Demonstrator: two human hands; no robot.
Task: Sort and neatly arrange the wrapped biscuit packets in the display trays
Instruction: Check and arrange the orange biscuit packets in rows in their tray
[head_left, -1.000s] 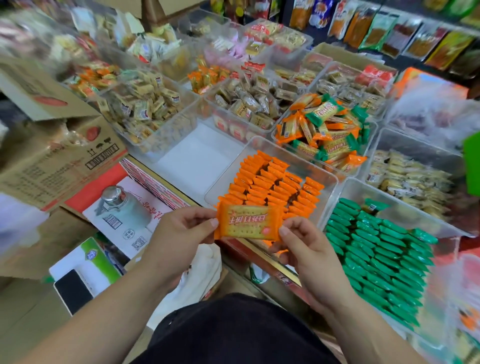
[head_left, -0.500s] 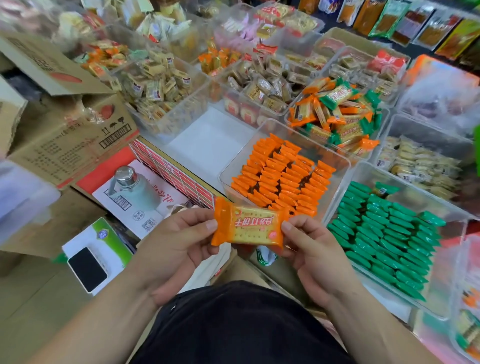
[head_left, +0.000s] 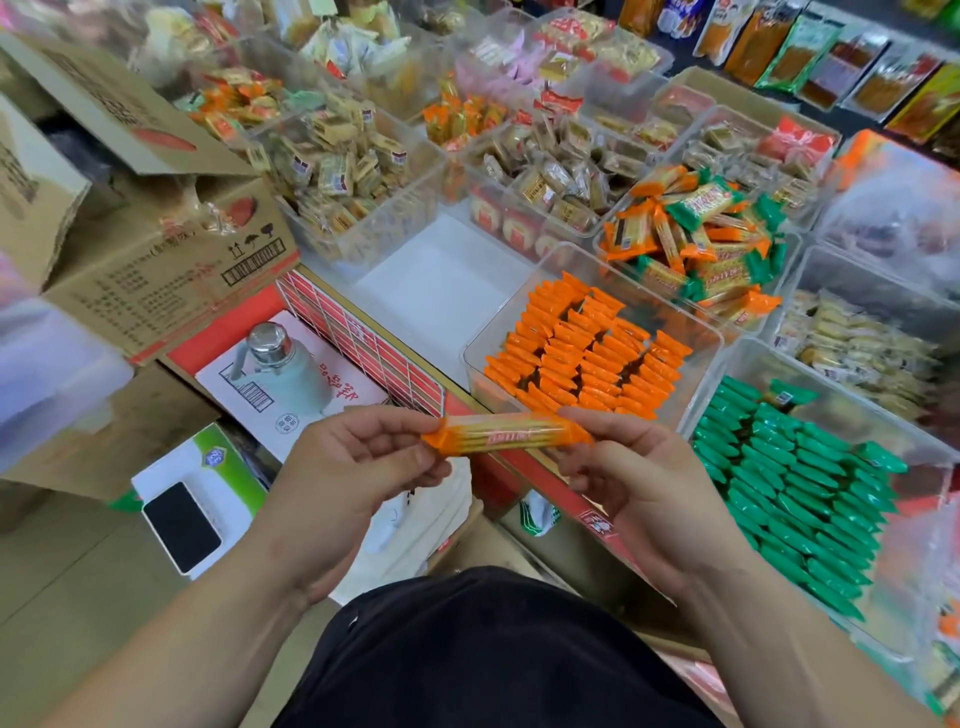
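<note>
An orange wrapped biscuit packet (head_left: 506, 435) is held level in front of me, its narrow side up. My left hand (head_left: 345, 483) pinches its left end and my right hand (head_left: 644, 491) pinches its right end. Just beyond it stands a clear tray (head_left: 480, 343) with several orange packets (head_left: 582, 353) packed upright in rows. To the right, another clear tray (head_left: 737, 358) holds rows of green packets (head_left: 795, 488). Farther back, a tray holds a loose heap of mixed orange and green packets (head_left: 696, 244).
An empty clear tray (head_left: 441, 280) sits left of the orange tray. More trays of wrapped snacks fill the counter behind. At left are open cardboard boxes (head_left: 156, 270), a pale bottle with a silver cap (head_left: 285, 364) and a phone (head_left: 182, 525) on a white-green box.
The packet has been turned from its broad face toward me to its narrow side. Both hands keep hold of its ends. The view has shifted slightly.
</note>
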